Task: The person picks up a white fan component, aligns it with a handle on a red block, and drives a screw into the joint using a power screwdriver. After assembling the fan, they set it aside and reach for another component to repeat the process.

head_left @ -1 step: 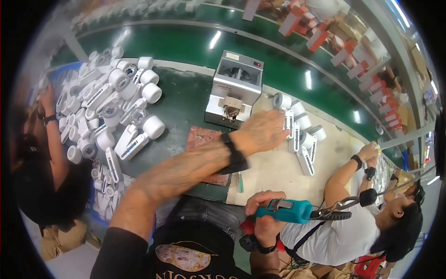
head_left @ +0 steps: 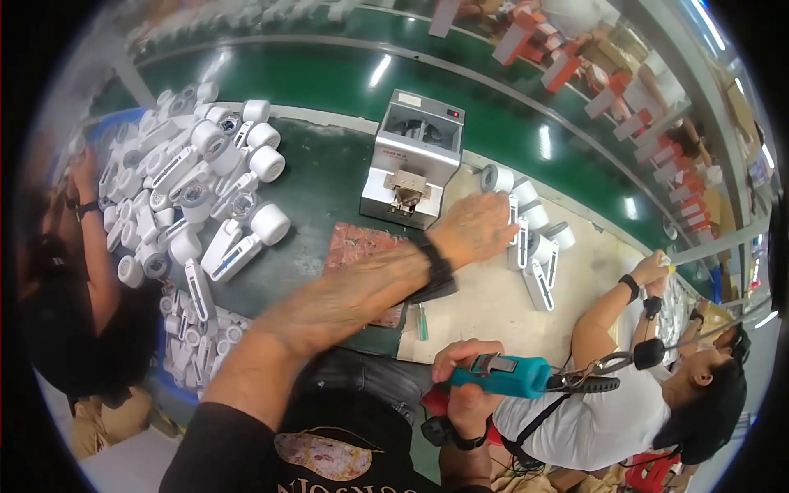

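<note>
My left hand [head_left: 477, 230] reaches across to the right side of the table. Its fingers are curled at the handle of a white handheld fan [head_left: 514, 210], and partly hide it. Several similar fans [head_left: 538, 283], with round heads and slim handles, lie loosely grouped beside it. Close to my body, my right hand [head_left: 470, 401] is wrapped round a teal electric screwdriver [head_left: 505, 376], which hangs from a clip and a cord.
A grey box-shaped machine [head_left: 415, 160] stands at the table's far edge. Left lies a large heap of white fans [head_left: 193, 181]. A worn red mat [head_left: 345, 246] and a small green-handled tool [head_left: 422, 322] lie near the middle. Co-workers sit left and right [head_left: 600, 419].
My left hand has shifted slightly right, covering more of the fan's handle. My right hand and the screwdriver have stayed nearly in place.
</note>
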A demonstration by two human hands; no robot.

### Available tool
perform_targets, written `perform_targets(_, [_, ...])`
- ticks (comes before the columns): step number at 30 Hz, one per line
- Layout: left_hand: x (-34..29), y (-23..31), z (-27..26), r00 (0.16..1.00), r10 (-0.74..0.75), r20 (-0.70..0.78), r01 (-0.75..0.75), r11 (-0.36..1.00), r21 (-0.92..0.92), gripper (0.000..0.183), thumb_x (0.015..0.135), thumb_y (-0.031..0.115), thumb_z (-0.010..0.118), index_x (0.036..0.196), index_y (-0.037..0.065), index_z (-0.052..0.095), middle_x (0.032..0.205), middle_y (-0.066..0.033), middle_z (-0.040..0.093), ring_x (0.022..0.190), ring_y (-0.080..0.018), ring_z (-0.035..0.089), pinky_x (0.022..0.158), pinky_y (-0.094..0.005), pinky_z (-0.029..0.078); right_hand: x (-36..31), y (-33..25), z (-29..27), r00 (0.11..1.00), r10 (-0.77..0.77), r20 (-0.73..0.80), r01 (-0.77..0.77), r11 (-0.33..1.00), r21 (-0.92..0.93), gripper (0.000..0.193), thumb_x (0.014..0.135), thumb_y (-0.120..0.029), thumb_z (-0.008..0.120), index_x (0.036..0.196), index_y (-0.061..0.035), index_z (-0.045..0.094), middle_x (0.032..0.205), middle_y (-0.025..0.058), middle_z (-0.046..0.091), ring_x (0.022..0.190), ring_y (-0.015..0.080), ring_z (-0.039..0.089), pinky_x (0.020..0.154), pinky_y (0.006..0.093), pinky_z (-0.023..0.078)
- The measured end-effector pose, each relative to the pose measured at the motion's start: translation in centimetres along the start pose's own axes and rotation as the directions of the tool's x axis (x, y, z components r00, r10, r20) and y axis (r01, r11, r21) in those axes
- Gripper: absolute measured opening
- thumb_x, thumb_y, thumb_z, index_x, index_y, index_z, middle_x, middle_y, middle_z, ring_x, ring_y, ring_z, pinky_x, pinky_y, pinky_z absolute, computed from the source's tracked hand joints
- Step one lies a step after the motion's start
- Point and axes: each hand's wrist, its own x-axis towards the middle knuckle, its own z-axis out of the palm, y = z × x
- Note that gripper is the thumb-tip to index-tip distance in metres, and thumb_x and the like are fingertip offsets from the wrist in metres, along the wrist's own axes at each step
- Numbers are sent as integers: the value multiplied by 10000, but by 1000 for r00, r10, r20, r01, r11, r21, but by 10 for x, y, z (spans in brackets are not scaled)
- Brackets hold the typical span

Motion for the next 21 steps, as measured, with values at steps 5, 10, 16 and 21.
perform_targets(5, [40, -12, 74, 907, -420, -32, 411, 899, -150, 618, 923, 476, 603, 1209, -68, 537, 1114, -243, 646, 1097, -375, 618, 951, -480, 476, -14, -6, -19, 999, -4, -39, 5, 1000, 21, 607, 844, -489, 782, 1046, 15, 509, 708, 101, 555, 600, 206, 550, 551, 325, 453])
perform_targets(10, [41, -38, 95, 889, -404, -214, 358, 906, -225, 400, 858, 361, 669, 1027, 2, 616, 1009, -213, 660, 961, -406, 637, 860, -479, 503, -21, -6, -31, 999, -3, -48, 5, 999, 39, 582, 834, -441, 809, 1050, 28, 539, 728, 109, 572, 619, 207, 566, 562, 326, 463])
perform_targets(16, [-7, 24, 4, 956, -270, -113, 241, 945, -222, 351, 814, 292, 674, 989, -5, 609, 968, -179, 619, 947, -381, 630, 799, -465, 530, -13, -4, -39, 997, 53, -52, -50, 998, 45, 612, 808, -438, 834, 1058, 48, 559, 756, 121, 590, 657, 211, 586, 602, 331, 477])
perform_targets(21, [-85, 23, -49, 992, 89, -85, -102, 980, -169, 295, 768, 199, 701, 994, 23, 628, 898, -121, 582, 867, -337, 636, 749, -428, 539, 0, -3, -30, 993, 33, -112, -42, 996, -78, 729, 810, -563, 786, 1186, 14, 546, 830, 71, 608, 721, 148, 595, 637, 270, 453])
